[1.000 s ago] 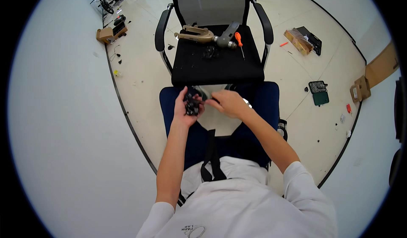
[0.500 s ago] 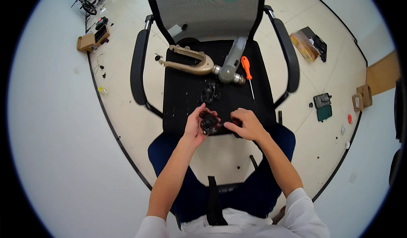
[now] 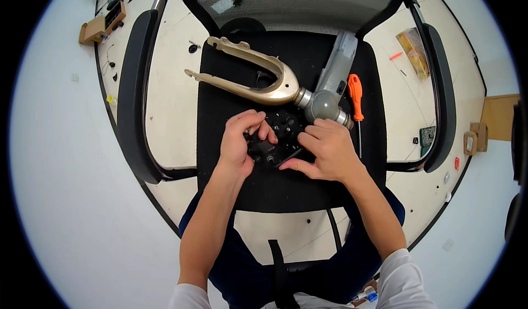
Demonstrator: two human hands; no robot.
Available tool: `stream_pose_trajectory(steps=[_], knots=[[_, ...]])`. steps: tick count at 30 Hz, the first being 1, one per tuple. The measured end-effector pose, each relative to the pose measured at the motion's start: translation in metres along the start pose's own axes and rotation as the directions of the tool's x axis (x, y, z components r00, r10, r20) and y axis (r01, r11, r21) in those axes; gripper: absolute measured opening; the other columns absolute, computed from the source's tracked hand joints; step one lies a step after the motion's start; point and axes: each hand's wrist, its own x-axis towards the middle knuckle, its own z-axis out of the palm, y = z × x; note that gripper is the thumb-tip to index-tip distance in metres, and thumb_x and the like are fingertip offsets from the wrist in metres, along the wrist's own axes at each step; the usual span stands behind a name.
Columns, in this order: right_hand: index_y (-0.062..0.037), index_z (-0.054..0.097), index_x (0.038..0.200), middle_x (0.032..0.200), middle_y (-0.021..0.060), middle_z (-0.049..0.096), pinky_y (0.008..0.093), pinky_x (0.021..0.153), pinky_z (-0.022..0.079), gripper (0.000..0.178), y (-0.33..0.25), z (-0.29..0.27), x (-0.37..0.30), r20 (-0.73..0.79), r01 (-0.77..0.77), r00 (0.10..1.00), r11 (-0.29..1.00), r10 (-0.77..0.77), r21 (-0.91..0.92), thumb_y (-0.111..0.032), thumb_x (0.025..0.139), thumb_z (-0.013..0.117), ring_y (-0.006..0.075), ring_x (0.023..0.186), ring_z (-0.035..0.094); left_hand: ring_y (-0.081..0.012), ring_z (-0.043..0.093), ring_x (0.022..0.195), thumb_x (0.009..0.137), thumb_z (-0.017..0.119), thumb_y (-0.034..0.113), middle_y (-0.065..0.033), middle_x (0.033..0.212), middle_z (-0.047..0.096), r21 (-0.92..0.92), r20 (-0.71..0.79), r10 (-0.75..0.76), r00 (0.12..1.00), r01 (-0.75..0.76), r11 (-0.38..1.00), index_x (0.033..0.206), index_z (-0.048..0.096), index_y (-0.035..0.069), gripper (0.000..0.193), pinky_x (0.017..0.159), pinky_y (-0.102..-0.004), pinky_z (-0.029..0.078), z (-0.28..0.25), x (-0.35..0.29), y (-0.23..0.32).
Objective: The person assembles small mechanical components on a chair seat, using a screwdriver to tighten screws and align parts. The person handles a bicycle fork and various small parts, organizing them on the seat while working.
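Left hand (image 3: 236, 144) curled around black part (image 3: 264, 149) over chair seat (image 3: 264, 194), fingers bent close. Right hand (image 3: 328, 150) pinched thin black rod (image 3: 289, 158), one end near black part — touching or not, unclear. Work on black part looked underway, unfinished. Done: tan fork (image 3: 280, 93) and grey tube (image 3: 336, 61) lay joined across chair seat. Remaining, seemingly: black pieces (image 3: 288, 126) loose between hands and tan fork — fitted to nothing visible. Orange screwdriver (image 3: 356, 92) lay beside grey tube, out of hand.
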Motion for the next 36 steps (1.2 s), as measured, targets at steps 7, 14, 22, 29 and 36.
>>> stream_pose_trajectory(steps=[7,14,22,29,36], knots=[[-0.0075,0.052,0.057,0.052,0.0044,0.048,0.0335,0.046,0.039,0.053,0.005,0.016,-0.006,-0.088,-0.257,0.96,0.962,0.265,0.092,-0.051,0.067,0.08,0.0227,0.049,0.048,-0.0225,0.054,0.067,0.083,0.056,0.016,-0.0038,0.061,0.044,-0.269,-0.23,0.007,0.973,-0.07,0.96,0.059,0.034,0.014,0.033,0.072,-0.039,0.049,0.01,0.005,0.002],[-0.0001,0.049,0.055,0.046,0.0119,0.044,0.0341,0.042,0.032,0.054,-0.055,0.045,-0.011,-0.003,-0.681,0.653,0.589,0.757,0.434,-0.039,0.081,0.076,0.024,0.04,0.038,-0.0246,0.056,0.067,0.086,0.052,0.014,-0.0066,0.061,0.046,-0.257,-0.414,0.277,0.867,-0.403,0.878,0.063,0.033,0.012,0.03,0.074,-0.0394,0.05,0.016,-0.008,0.008],[-0.0004,0.051,0.072,0.052,0.0037,0.043,0.0278,0.047,0.034,0.036,-0.09,0.026,-0.029,0.407,-0.71,0.65,0.32,0.642,0.627,-0.027,0.092,0.065,0.0096,0.049,0.042,-0.0247,0.057,0.066,0.087,0.052,0.017,-0.0073,0.06,0.046,-0.273,-0.196,0.238,0.951,-0.286,0.918,0.062,0.034,0.013,0.032,0.071,-0.0404,0.05,-0.007,-0.016,0.01],[-0.0012,0.056,0.085,0.058,0.0062,0.054,0.0313,0.047,0.04,0.022,-0.067,-0.006,-0.015,0.223,-0.588,0.804,0.678,0.551,0.441,-0.02,0.096,0.057,0.0149,0.048,0.051,-0.0222,0.057,0.068,0.085,0.059,0.022,-0.005,0.063,0.049,-0.388,-0.278,-0.038,0.96,-0.076,0.918,0.06,0.038,0.014,0.034,0.073,-0.0411,0.051,-0.021,-0.008,-0.006],[-0.0061,0.038,0.111,0.081,0.024,0.067,0.0367,0.072,0.056,0.018,-0.083,-0.032,-0.046,0.516,-0.469,0.75,-0.218,0.413,0.856,-0.022,0.103,0.042,0.032,0.076,0.07,-0.0271,0.064,0.084,0.085,0.061,0.015,-0.012,0.087,0.062,-0.387,-0.127,-0.051,0.991,-0.002,0.922,0.086,0.048,0.009,0.014,0.082,-0.0413,0.054,-0.032,-0.014,-0.004]])
